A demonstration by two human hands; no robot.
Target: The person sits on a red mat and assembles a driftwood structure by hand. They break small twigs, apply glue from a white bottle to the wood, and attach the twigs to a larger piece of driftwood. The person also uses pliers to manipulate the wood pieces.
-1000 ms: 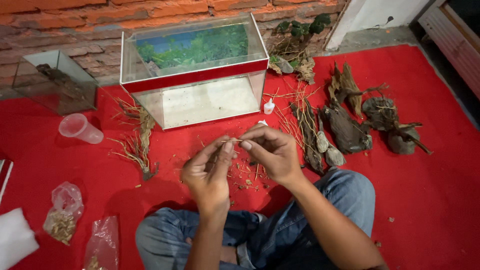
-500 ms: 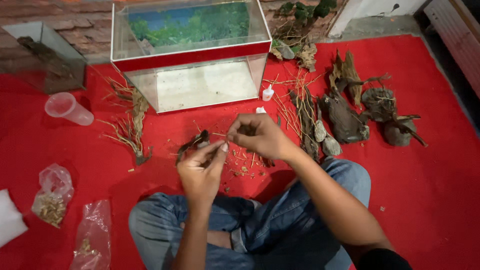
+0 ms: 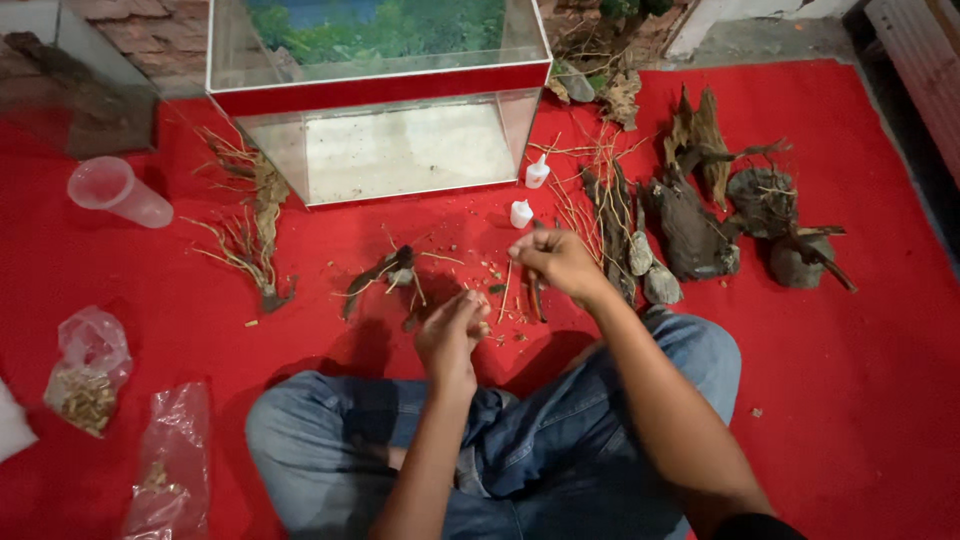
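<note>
Hands apart now, no longer joined over the twigs as half a second back. Right hand (image 3: 556, 262) out over the red mat (image 3: 860, 380), fingers pinched on a thin dark twig (image 3: 536, 296) hanging down from them. Left hand (image 3: 452, 335) lower, near the knee, fingers curled in (holding anything or not: cannot tell). Small branched root piece (image 3: 385, 275) flat on the mat just left of both hands, touched by neither, wood crumbs scattered round it. Two small white dropper bottles (image 3: 521, 213) just above the right hand. Dark driftwood chunks (image 3: 690, 225) and loose sticks to the right. Glass tank (image 3: 375, 100) behind, pale roots (image 3: 250, 215) and clear plastic cup (image 3: 118, 190) to its left.
</note>
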